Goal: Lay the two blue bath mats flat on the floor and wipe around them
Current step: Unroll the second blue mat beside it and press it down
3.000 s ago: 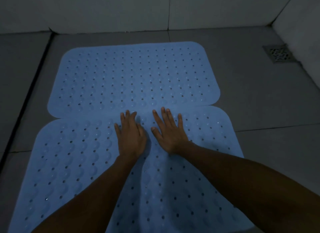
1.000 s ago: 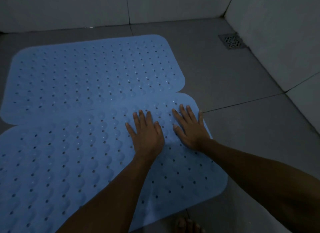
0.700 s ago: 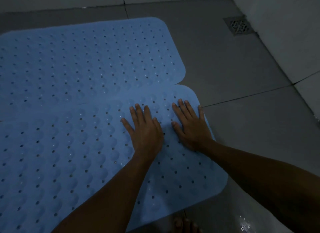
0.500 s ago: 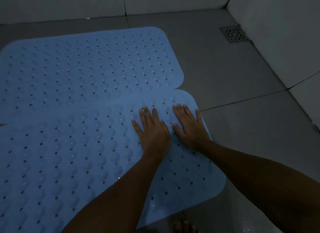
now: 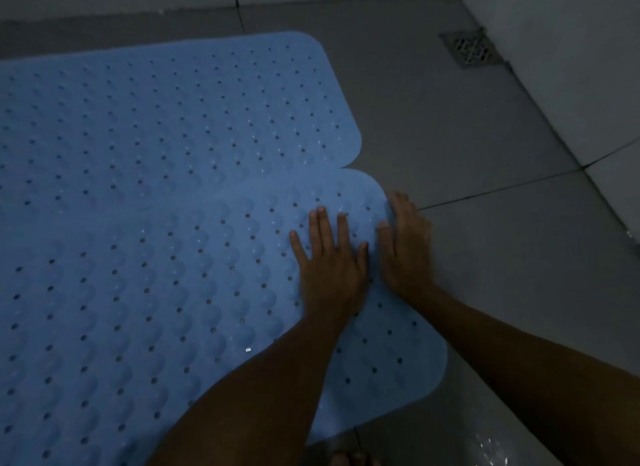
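Hands press side by side near the far right corner of the near bath mat (image 5: pixel 145 313). The left hand (image 5: pixel 329 268) lies palm down on the blue surface with its fingers straight and slightly spread, holding nothing. The right hand (image 5: pixel 407 250) sits just beside it at the mat's right edge, fingers straight and close together, partly over the border where the mat meets the grey tiled floor (image 5: pixel 485 275); it grips nothing either.

The near mat lies flat under both palms and runs off the left and bottom of the view. Its far edge touches, and seems slightly to overlap, the near edge of the far bath mat (image 5: pixel 166 119), which also lies flat on the floor, towards the wall. Both mats are dotted with small holes and raised bumps. No brand, label or writing can be read on either.

A square metal floor drain (image 5: pixel 471 50) sits in the far right corner, well apart from the mats. Toes (image 5: pixel 346 460) show at the bottom edge, just below the near mat.
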